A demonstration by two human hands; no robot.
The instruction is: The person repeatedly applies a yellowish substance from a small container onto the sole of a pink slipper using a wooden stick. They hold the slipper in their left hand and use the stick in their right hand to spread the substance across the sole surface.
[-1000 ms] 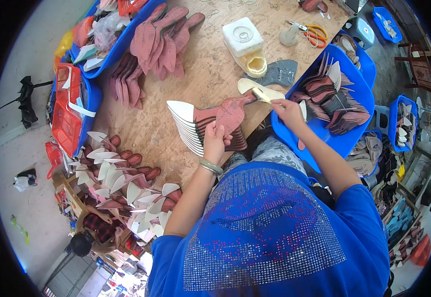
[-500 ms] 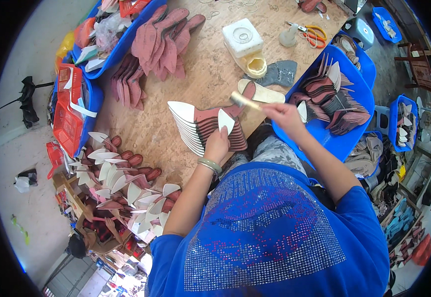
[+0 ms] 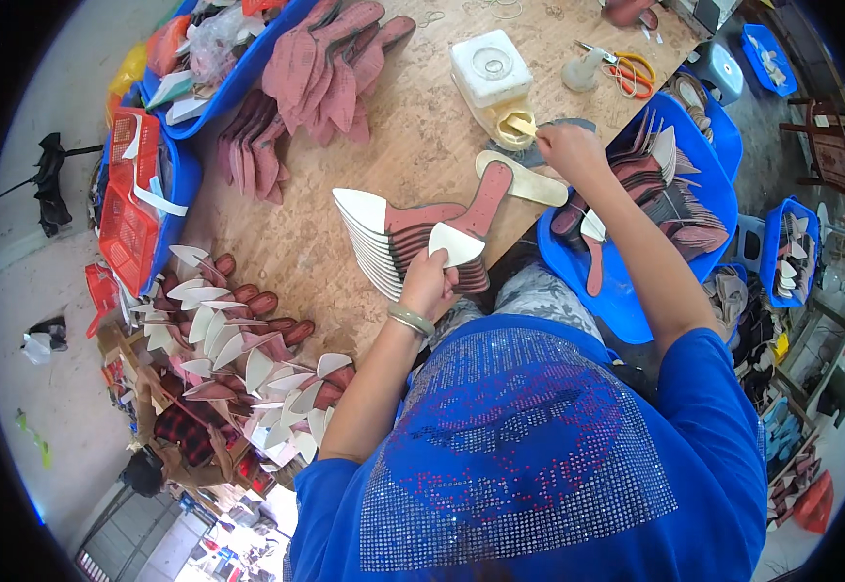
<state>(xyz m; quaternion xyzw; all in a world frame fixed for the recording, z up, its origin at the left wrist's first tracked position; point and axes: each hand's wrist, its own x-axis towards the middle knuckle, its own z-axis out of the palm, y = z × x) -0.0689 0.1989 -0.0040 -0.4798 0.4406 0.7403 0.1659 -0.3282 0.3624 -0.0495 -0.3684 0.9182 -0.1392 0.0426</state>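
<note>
Held a brush in a jar, an insole in the other hand

From the head camera, had the right hand stretched out over the tabletop, with fingers clamped on the pale handle of the brush. Had its far end inside the yellowish mouth of the white jar, bristles out of sight.

Had the left hand near the closest edge, with fingers clamped on the white tip of the pink insole, thumb on top. Had this insole over a fanned stack of similar ones, white tips leftward, with the narrow pink end slanting away across one end of a pale sole. Could not tell of contact with the stack beneath.

Right of the jar, saw orange-handled scissors beside a small pale vessel. Right of the tabletop, saw a blue bin loaded with more insoles. On the left, saw a pink bunch at the far side and a white-tipped heap nearer. At lower left, saw another person in checked clothing.
</note>
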